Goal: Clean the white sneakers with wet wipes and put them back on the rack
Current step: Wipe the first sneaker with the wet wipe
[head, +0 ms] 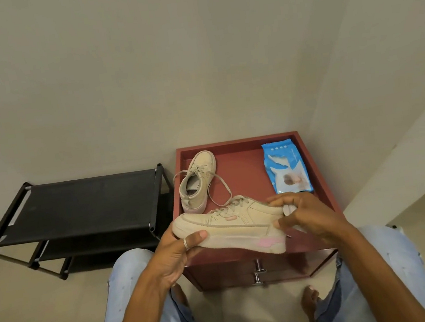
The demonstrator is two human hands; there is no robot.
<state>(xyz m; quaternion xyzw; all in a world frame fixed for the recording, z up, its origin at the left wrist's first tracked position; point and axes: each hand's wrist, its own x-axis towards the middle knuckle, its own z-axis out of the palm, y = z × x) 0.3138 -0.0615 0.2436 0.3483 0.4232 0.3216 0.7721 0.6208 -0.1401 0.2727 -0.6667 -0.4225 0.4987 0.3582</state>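
Note:
My left hand (182, 252) grips the toe end of a white sneaker (238, 224) from below, thumb on its side, holding it sideways above the front of the red cabinet top (243, 157). My right hand (304, 219) holds a crumpled white wipe (289, 209) against the sneaker's heel. The second white sneaker (198, 181) stands on the cabinet top behind, laces loose. A blue wet wipes pack (286, 168) lies at the back right of the top. The black shoe rack (78, 206) stands to the left with nothing on its shelves.
The cabinet has a raised rim and metal drawer handles (258, 274) on its front. My knees in light jeans flank it. Walls close in behind and on the right. Beige floor lies around the rack.

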